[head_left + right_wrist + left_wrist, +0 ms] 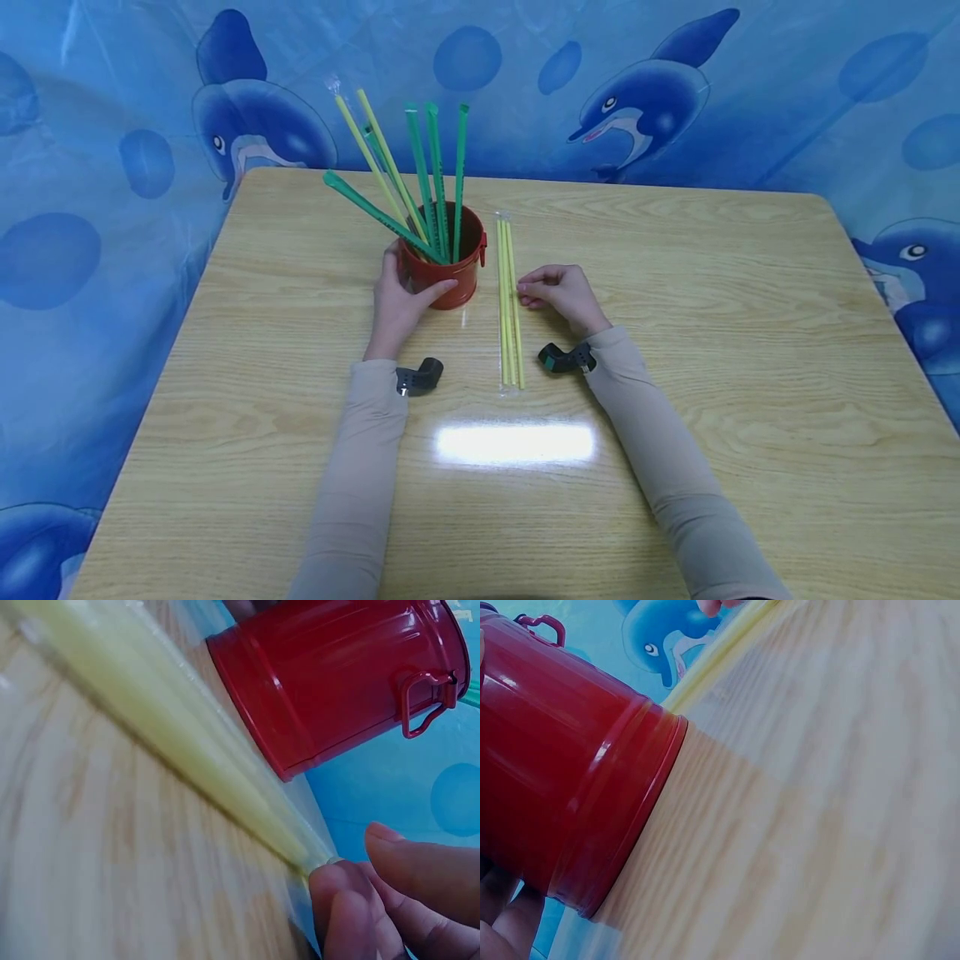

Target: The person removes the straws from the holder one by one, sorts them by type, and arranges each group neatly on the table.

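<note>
My left hand (397,304) grips a small red metal bucket (462,287), thumb across its front and fingers round its left side. Several green wrapped straws (459,175) and some yellow straws (393,179) stick up out of the bucket, one green straw leaning far left. Just right of the bucket, yellow straws (510,317) in clear wrappers lie side by side on the table. At their right edge is my right hand (566,296). In the right wrist view its bent fingers (341,900) touch the yellow straws (172,727), with the thumb held apart.
Everything stands on a light wood-grain table (720,350). Behind its far edge hangs a blue cloth (517,125) printed with dolphins. A bright light reflection (514,443) shows on the tabletop between the forearms. The bucket has a small side handle (424,705).
</note>
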`<state>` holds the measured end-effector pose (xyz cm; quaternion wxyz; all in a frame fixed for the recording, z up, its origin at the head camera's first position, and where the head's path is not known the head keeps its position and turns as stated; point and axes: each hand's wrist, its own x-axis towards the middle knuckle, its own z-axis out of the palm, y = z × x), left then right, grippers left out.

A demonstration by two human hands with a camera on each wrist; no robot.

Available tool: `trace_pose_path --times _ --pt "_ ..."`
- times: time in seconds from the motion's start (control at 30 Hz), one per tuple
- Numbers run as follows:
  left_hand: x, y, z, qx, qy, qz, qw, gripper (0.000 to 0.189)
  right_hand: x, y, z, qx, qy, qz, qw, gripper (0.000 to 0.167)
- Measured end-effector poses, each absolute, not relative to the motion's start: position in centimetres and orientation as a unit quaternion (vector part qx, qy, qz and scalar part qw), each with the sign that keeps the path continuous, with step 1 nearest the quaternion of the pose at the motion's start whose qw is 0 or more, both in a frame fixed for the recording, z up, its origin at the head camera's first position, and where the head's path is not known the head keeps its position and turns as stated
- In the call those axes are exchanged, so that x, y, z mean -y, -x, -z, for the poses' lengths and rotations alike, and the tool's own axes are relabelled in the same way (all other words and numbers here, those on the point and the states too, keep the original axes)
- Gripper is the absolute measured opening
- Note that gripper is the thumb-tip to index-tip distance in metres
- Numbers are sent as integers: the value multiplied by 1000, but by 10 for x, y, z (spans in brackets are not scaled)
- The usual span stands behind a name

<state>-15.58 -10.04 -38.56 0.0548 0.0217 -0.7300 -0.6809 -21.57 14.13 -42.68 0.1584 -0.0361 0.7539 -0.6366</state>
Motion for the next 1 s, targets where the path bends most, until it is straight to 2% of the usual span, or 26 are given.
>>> trace_pose_path --times 0.1,0.4,0.67,1.0 --pt "101 156 387 728 -23 683 55 79 -141 215 424 -752 35 639 158 20" --pt "104 173 422 717 -9 693 76 83 -135 217 408 -767 24 628 127 18" --pt "104 171 414 720 -20 692 55 82 -118 216 386 -757 57 644 99 21" --pt "106 172 422 729 -10 680 78 81 -94 217 353 -718 102 685 76 18"
